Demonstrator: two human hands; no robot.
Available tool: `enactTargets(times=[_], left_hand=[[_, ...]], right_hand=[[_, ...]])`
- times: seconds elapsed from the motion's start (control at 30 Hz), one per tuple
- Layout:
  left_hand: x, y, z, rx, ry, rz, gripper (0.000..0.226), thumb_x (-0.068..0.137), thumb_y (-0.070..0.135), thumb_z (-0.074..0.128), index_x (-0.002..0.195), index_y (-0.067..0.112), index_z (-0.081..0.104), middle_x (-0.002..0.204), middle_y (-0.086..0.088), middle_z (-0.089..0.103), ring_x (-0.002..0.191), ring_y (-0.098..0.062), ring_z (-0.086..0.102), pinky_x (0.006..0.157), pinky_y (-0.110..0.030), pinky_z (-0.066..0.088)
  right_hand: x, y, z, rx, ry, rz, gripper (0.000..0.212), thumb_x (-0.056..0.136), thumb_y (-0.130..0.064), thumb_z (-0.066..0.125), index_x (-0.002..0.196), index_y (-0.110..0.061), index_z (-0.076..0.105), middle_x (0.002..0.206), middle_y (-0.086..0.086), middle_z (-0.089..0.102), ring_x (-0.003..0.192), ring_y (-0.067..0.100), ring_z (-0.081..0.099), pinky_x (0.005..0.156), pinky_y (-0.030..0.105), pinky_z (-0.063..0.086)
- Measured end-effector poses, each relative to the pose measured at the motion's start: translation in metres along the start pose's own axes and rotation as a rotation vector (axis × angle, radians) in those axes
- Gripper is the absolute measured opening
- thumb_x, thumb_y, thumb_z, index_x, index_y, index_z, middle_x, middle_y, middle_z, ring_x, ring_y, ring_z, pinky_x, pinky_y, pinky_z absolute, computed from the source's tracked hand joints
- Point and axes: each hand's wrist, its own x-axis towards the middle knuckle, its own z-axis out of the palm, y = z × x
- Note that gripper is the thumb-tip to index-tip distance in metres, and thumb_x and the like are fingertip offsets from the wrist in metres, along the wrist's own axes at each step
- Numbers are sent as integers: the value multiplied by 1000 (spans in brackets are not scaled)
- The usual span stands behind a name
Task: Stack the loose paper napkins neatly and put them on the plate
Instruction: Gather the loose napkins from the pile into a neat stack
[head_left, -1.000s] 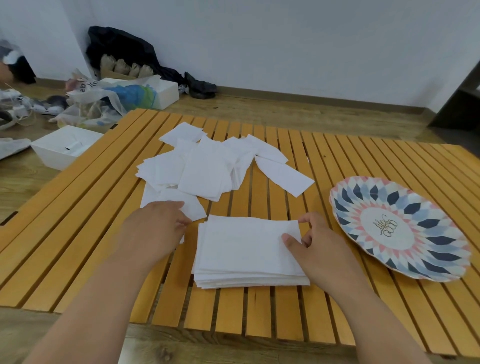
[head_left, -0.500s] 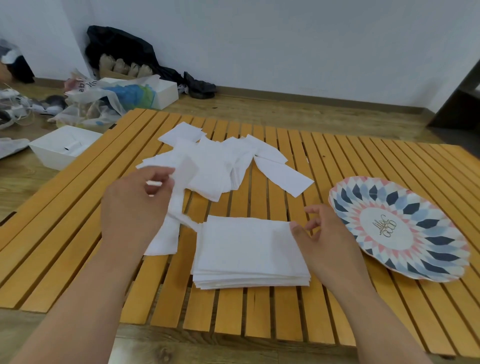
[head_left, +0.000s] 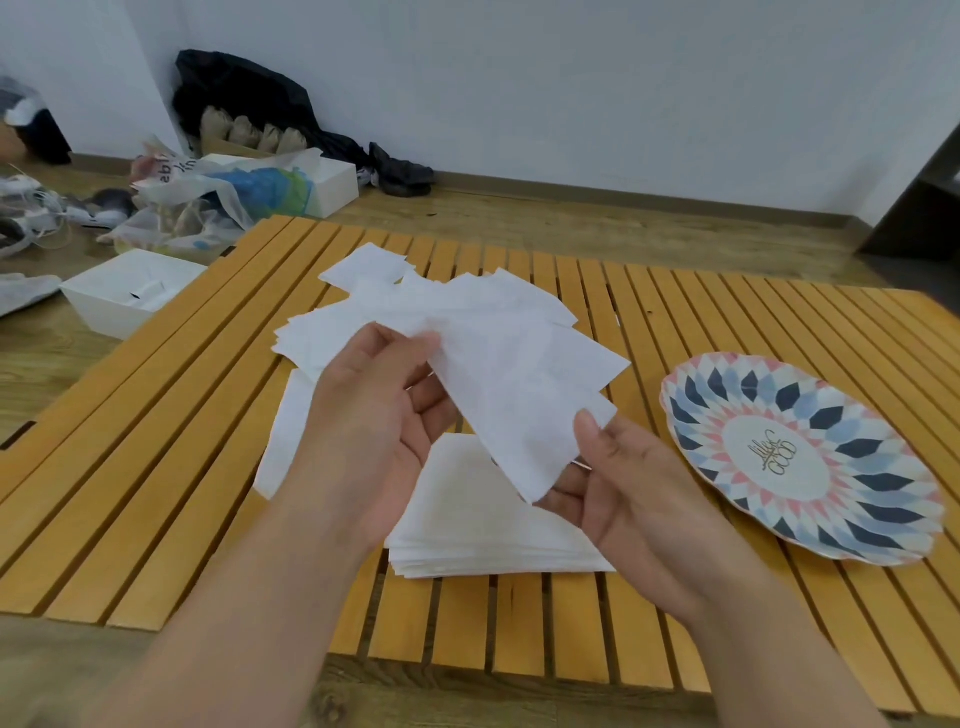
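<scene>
A white paper napkin (head_left: 511, 405) is held up in the air between both hands. My left hand (head_left: 374, 426) pinches its upper left corner. My right hand (head_left: 623, 483) pinches its lower right edge with the thumb on top. Beneath them a neat stack of napkins (head_left: 478, 525) lies on the slatted wooden table (head_left: 156, 441). Loose napkins (head_left: 395, 312) lie scattered farther back, and another loose napkin (head_left: 283, 436) lies left of the stack. The patterned plate (head_left: 800, 457) sits on the right with nothing on it.
On the floor to the left stand a white open box (head_left: 130, 296), plastic bags (head_left: 208, 192) and a white carton (head_left: 332, 184). Dark clothing and shoes (head_left: 400, 171) lie by the wall. A dark cabinet (head_left: 919, 208) stands at the far right.
My left hand lifted a loose napkin from the pile. My right hand left the stack's edge and rose to take the napkin's other side, so both hands now hold it above the stack.
</scene>
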Motion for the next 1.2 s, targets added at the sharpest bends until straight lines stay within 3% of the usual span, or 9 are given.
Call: enactTargets(times=[0.2, 0.33, 0.5, 0.6, 0.7, 0.8, 0.9, 1.03, 1.2], left_hand=[[7, 7, -14, 166, -7, -107, 45, 68, 8, 73, 107, 13, 51, 90, -8, 73, 68, -21, 71, 55, -28, 56], [12, 11, -23, 612, 92, -103, 48, 74, 4, 74, 111, 27, 54, 91, -5, 71, 72, -17, 71, 55, -26, 56], [13, 1, -38, 1297, -77, -121, 51, 77, 16, 72, 113, 42, 47, 85, -3, 73, 79, -20, 69, 70, -43, 58], [17, -10, -41, 1469, -103, -101, 48, 79, 22, 69, 116, 40, 45, 76, -2, 63, 63, -13, 58, 50, -29, 46], [17, -16, -42, 1601, -116, -57, 51, 81, 23, 66, 122, 39, 42, 62, 5, 48, 54, -8, 46, 49, -23, 35], [18, -23, -47, 1722, -116, -78, 60, 81, 28, 66, 132, 36, 35, 69, 10, 49, 63, -8, 54, 57, -26, 46], [20, -23, -54, 1852, -54, -146, 63, 81, 41, 66, 132, 28, 32, 84, 7, 58, 73, -12, 63, 70, -34, 55], [23, -11, -67, 2050, 90, -112, 55, 84, 47, 61, 126, 24, 34, 79, 6, 55, 71, -12, 57, 60, -29, 47], [32, -4, -89, 2090, 171, -131, 47, 82, 55, 61, 118, 27, 46, 93, 6, 47, 85, -14, 54, 67, -29, 47]], right_hand=[[-3, -6, -12, -218, 121, 27, 25, 77, -20, 62, 100, -17, 71, 100, 6, 74, 85, 17, 71, 64, 24, 58], [-3, -5, -18, -391, 197, 99, 16, 84, -19, 64, 98, -18, 71, 94, 7, 75, 81, 19, 68, 62, 24, 56], [4, 2, -23, -532, 363, 115, 9, 89, -21, 63, 95, -22, 71, 85, -4, 75, 80, 13, 68, 70, 28, 54], [6, 7, -24, -649, 398, 97, 8, 90, -23, 62, 89, -21, 69, 79, -4, 74, 74, 8, 68, 66, 26, 53], [11, 17, -28, -953, 443, 49, 23, 91, -29, 61, 83, -7, 64, 68, 8, 64, 64, 19, 58, 59, 32, 43], [14, 26, -29, -1318, 490, -5, 28, 91, -36, 58, 73, -15, 52, 59, -5, 46, 54, 10, 42, 52, 23, 33], [13, 29, -25, -1456, 503, -18, 16, 91, -40, 56, 85, -27, 49, 67, -10, 51, 61, 6, 48, 52, 19, 35], [14, 31, -26, -1462, 531, -44, 19, 91, -40, 57, 102, -29, 45, 69, -9, 52, 63, 7, 53, 53, 22, 44], [14, 34, -27, -1438, 565, -91, 32, 92, -42, 53, 118, -31, 38, 75, -10, 53, 66, 7, 56, 55, 24, 49]])
